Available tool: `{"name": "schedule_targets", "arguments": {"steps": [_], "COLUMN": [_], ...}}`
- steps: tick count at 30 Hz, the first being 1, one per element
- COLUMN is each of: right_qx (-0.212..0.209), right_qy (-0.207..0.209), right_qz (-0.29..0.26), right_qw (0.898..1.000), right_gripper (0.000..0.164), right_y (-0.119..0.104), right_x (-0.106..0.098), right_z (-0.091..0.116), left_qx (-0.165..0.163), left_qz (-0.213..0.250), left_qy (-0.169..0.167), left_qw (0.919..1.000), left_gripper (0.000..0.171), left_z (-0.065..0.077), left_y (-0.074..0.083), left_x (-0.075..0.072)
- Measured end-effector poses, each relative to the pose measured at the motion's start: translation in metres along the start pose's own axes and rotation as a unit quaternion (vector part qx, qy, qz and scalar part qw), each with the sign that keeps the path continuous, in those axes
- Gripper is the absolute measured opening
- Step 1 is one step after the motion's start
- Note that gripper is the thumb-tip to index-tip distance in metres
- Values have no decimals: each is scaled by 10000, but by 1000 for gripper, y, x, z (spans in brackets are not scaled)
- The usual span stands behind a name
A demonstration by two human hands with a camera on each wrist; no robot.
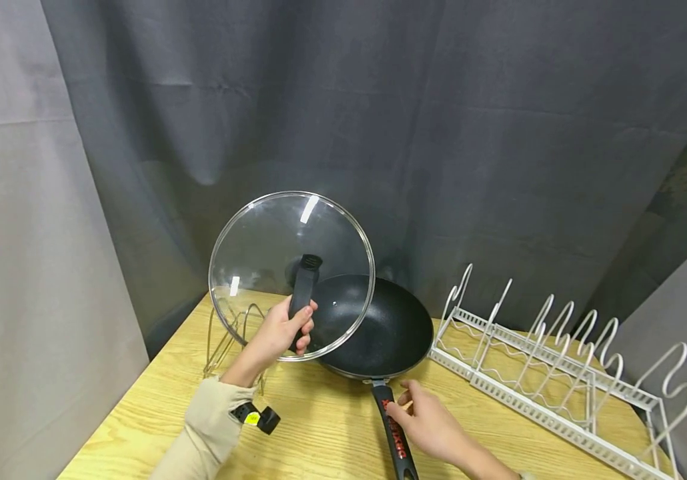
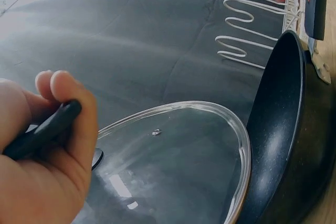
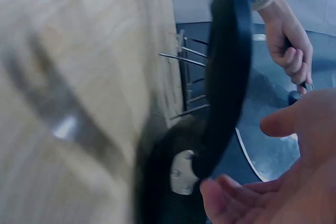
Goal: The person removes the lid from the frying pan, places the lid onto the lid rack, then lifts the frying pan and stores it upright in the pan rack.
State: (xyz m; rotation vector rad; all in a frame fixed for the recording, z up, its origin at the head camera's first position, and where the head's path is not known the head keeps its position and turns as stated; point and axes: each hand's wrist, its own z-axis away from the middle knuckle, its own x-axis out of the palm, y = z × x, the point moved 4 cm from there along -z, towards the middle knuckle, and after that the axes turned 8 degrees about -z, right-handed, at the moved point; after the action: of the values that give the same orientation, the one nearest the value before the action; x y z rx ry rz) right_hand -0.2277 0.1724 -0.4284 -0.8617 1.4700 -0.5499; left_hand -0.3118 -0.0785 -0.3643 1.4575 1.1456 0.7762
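A round glass lid (image 1: 259,247) with a metal rim is raised and tilted over the table. My left hand (image 1: 277,330) grips the lid's black handle (image 1: 303,283), fingers curled round it, as the left wrist view also shows. Behind and to the right of the lid, a black frying pan (image 1: 400,327) sits on the table, partly seen through the glass. Its handle (image 1: 397,440), with red lettering, points toward me. My right hand (image 1: 430,423) is beside that handle, thumb and fingers spread without closing round it. In the right wrist view the fingertips are near the handle's base; contact is unclear.
On the right of the wooden table (image 1: 301,427) stands a white wire rack (image 1: 529,400) with upright wavy dividers. A smaller metal wire rack (image 1: 217,353) is at the left, partly behind the lid and left arm. A grey curtain (image 1: 439,133) hangs at the back.
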Motion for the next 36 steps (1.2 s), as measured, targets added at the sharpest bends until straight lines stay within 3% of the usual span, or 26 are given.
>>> {"name": "schedule_targets", "arguments": {"steps": [4,9,19,36], "right_qx": [-262,-506,-714,-1028], "right_qy": [392,447,44,-490], "right_qz": [504,810,1175,1143], "right_qw": [9976,9944,9905,9869], "right_gripper": [44,47,55,49], "right_y": [-10,-24,-42,-66], "right_x": [-6,-9,0,23], "right_z": [-6,-18,-41,-74], "left_qx": [100,253,406,387], "left_qz": [-135,-380,-676,-964], "left_qy": [113,298,592,1248], "left_qw": [9998,9985,9951,9867], "left_gripper": [23,19,20,22], "left_z": [5,12,23,43], "left_y": [0,5,13,11], "left_x": [-6,-16,-38,-62]}}
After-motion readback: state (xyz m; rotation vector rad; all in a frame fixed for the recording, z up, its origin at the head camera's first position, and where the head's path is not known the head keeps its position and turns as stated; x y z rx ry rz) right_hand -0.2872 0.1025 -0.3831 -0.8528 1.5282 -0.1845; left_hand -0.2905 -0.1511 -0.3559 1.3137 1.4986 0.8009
